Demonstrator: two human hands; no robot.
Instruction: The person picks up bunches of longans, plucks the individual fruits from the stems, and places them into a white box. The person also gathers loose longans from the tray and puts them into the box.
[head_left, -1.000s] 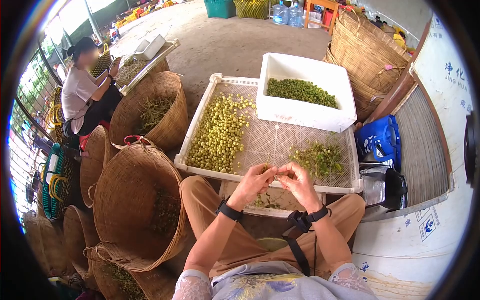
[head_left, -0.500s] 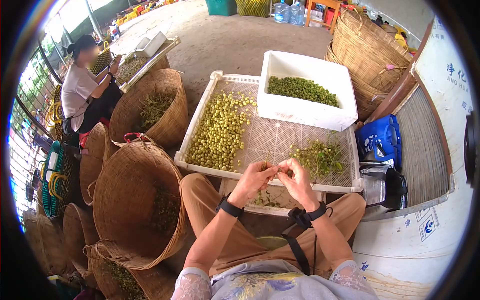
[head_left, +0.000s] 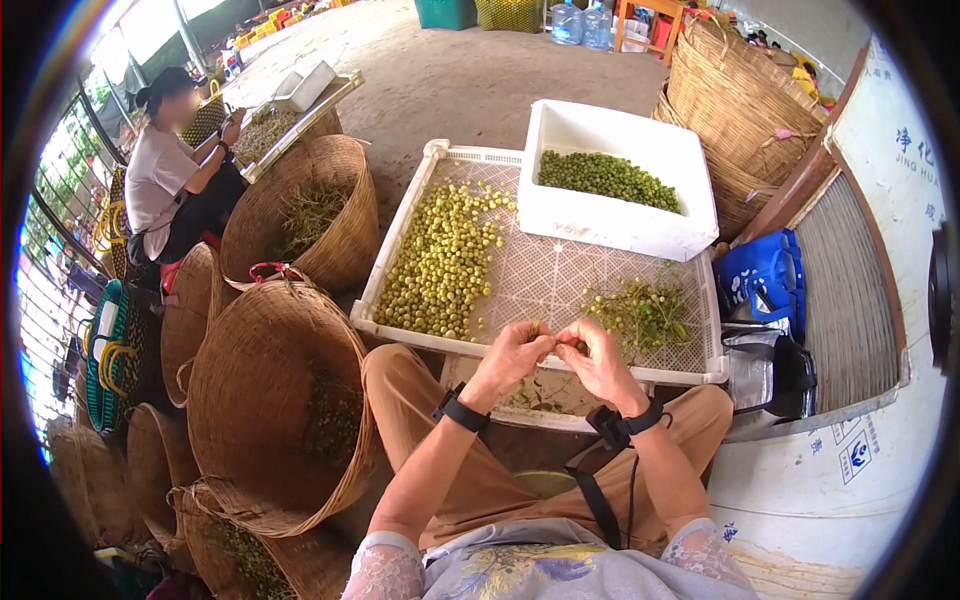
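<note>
My left hand (head_left: 508,362) and my right hand (head_left: 600,364) meet over the front rim of a white mesh tray (head_left: 545,285). Both pinch with the fingertips; what lies between them is too small and covered to name. On the tray's left spreads a heap of round yellow-green berries (head_left: 435,265). Just beyond my right hand lies a bunch of leafy green sprigs (head_left: 640,315). A white foam box (head_left: 620,232) rests on the tray's far right corner, with smaller, darker green berries (head_left: 608,180) inside.
Large woven baskets, one wide and tilted (head_left: 265,400), another holding stems (head_left: 318,215), stand at my left. A person (head_left: 175,170) sits beyond them beside another tray. Tall baskets (head_left: 735,115) and a blue bag (head_left: 765,275) are at the right. Scraps lie on a lower tray (head_left: 560,395).
My hands stay together in nearly the same place, with small finger shifts; the right hand's fingers have turned slightly. The view has moved a little. The berries and sprigs look the same.
</note>
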